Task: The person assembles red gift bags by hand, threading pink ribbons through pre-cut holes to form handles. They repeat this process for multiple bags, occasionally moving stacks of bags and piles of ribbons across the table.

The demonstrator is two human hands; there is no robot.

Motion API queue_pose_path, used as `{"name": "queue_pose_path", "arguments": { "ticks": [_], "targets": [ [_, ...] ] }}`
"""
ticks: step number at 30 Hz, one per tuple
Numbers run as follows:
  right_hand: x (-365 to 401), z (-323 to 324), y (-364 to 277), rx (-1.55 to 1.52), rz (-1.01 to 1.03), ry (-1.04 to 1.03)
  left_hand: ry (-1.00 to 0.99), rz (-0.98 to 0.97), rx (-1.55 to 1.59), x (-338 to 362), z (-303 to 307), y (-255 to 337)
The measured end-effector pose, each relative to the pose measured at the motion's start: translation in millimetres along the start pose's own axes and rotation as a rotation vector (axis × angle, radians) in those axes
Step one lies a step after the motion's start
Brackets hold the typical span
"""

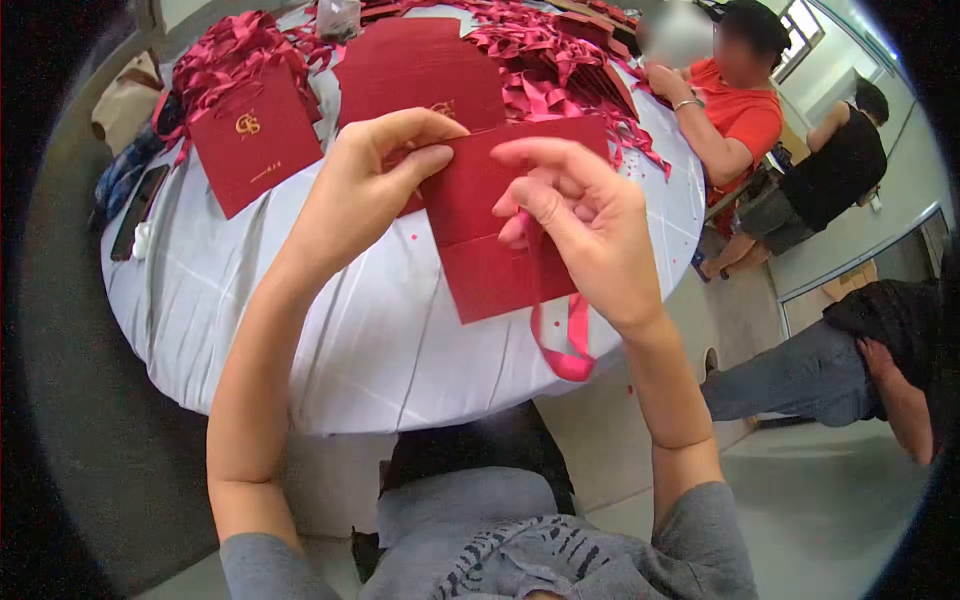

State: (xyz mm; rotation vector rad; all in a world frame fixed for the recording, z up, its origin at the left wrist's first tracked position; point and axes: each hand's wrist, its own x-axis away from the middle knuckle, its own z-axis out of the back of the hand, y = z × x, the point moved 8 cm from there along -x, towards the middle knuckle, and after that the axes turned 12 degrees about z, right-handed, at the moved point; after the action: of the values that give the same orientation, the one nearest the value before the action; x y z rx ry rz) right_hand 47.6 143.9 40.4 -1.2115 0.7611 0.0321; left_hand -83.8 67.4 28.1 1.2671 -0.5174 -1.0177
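My left hand (375, 170) pinches the upper left edge of a dark red paper bag (490, 275) between thumb and fingertips. The bag lies tilted above the table's near side, with a fold line across it. Over its right part, my right hand (590, 215) has its fingers curled, with a pink ribbon (568, 360) running down from them in a loop past the bag's lower edge. Where the ribbon's upper end goes is hidden by my fingers. Just beyond the left hand rests a stack of red bags (415, 70) with a gold print.
A white-clothed round table (350, 350) carries heaps of pink ribbon (235, 55) and a red bag with gold lettering (255, 140). A phone (140, 210) lies at the left edge. One person in orange (745, 125) sits across to the right; others stand behind.
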Motion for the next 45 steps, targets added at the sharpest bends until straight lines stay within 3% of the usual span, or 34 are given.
{"name": "queue_pose_path", "arguments": {
  "ticks": [7, 12, 15, 20, 27, 42, 45],
  "targets": [
    [4.5, 8.8, 7.3, 0.148, -0.055, 0.137, -0.184, 0.087, 0.177, -0.4, -13.6, -14.9],
    [9.8, 10.5, 13.7, 0.227, -0.116, 0.157, -0.197, 0.116, 0.172, 0.0, -17.5, -17.7],
    [10.3, 13.4, 12.5, 0.217, -0.029, 0.250, -0.186, 0.112, 0.174, -0.3, -19.0, -19.8],
    [11.3, 9.2, 14.3, 0.375, 0.042, 0.141, -0.183, 0.109, 0.159, 2.8, -23.0, -13.2],
    [17.0, 6.9, 1.9, 0.418, 0.105, 0.216, 0.016, -0.070, 0.040, 15.6, -24.1, 11.8],
    [44.7, 12.8, 5.0, 0.119, -0.031, 0.467, 0.255, -0.481, -0.298, 50.4, -43.3, 55.1],
    [44.9, 11.5, -7.9, 0.283, 0.011, 0.459, 0.316, -0.615, -0.428, 60.1, -49.3, 68.5]
  ]
}}
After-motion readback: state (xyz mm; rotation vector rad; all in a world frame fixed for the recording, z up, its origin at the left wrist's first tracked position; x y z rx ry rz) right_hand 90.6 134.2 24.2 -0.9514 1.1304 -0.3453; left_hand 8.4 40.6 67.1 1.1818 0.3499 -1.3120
